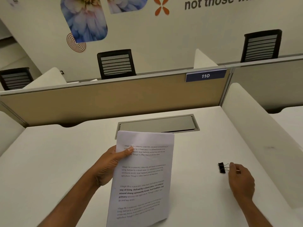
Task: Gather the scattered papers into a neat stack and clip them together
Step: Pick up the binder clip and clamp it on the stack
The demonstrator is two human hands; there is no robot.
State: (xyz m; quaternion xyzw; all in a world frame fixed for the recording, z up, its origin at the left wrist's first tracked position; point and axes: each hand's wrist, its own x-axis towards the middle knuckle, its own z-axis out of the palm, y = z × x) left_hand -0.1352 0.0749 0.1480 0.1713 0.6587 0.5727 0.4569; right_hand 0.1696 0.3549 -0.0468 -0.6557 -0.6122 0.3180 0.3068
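Left hand point(108, 166) pinches the white printed paper stack point(144, 177) by its left edge; long axis runs near-to-far. Black binder clip point(221, 167) points left, wire handles at right hand point(241, 179); its hold cannot be determined

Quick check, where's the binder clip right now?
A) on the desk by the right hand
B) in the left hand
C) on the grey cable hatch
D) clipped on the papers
A: the black binder clip lies on the white desk with the right hand at its wire handles, while the left hand holds the papers, which are unclipped.
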